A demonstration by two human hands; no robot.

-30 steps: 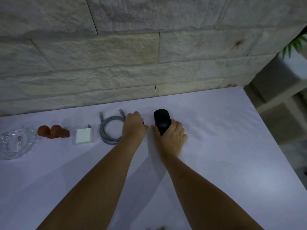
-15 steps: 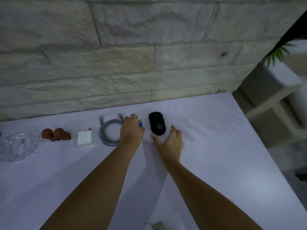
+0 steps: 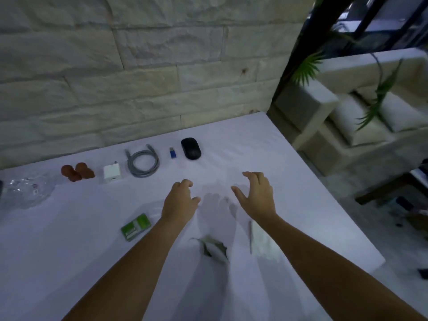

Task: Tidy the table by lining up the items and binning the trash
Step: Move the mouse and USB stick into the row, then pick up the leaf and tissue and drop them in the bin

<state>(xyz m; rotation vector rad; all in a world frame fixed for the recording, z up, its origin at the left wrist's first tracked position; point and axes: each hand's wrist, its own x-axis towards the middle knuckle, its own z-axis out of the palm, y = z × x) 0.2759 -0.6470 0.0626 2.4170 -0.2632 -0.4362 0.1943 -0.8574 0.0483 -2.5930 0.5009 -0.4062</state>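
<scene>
A row of items lies along the far side of the white table [image 3: 289,181]: a glass dish [image 3: 27,189], brown round pieces [image 3: 77,171], a white charger [image 3: 112,172], a coiled grey cable [image 3: 144,163], a small blue USB stick [image 3: 172,153] and a black mouse [image 3: 191,148]. Nearer me lie a green packet [image 3: 136,227], a crumpled wrapper [image 3: 214,249] and a clear plastic sleeve [image 3: 261,242]. My left hand [image 3: 179,201] and my right hand [image 3: 257,195] hover over the table's middle, both empty, with fingers loosely curled and apart.
A stone wall [image 3: 139,77] runs behind the table. The table's right edge drops to a floor with pale stone blocks [image 3: 347,117], green plants [image 3: 305,68] and dark objects [image 3: 403,205] lower right.
Both hands have let go and pulled back toward me from the row. The mouse and the blue USB stick now lie uncovered. The view has tilted, bringing the near trash into sight.
</scene>
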